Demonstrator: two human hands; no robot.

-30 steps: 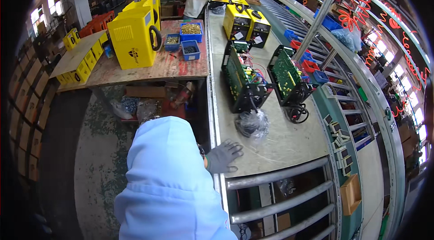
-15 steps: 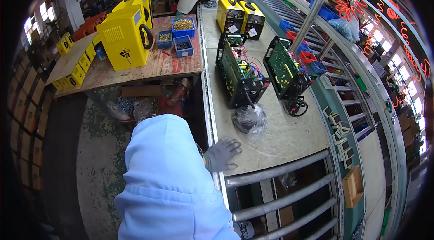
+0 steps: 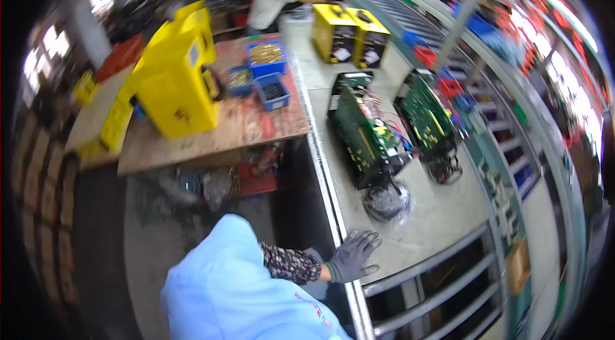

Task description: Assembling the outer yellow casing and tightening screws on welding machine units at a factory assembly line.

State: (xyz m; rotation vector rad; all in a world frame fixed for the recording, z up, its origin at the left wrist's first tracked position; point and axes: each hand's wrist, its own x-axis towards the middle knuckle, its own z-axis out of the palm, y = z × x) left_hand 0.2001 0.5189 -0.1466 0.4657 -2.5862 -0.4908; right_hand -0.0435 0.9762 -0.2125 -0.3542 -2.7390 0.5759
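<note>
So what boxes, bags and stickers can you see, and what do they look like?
Clear plastic bag: on the grey bench, beyond the gloved right hand, crumpled, dark cable inside.
Labels: small pale patches on the fronts of two yellow-and-black machine cases, far end.
Blue bins: on the wooden table, small parts inside.
Screens: none.

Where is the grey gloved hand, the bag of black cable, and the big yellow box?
grey gloved hand (image 3: 352,257), head view, back of hand.
clear bag of black cable (image 3: 387,201), head view, middle.
big yellow box (image 3: 177,87), head view, front face.

Two open green-board machines (image 3: 362,138) (image 3: 426,116), two closed yellow units (image 3: 333,32) (image 3: 370,45), three blue bins (image 3: 266,55) (image 3: 272,91) (image 3: 240,80).
</note>
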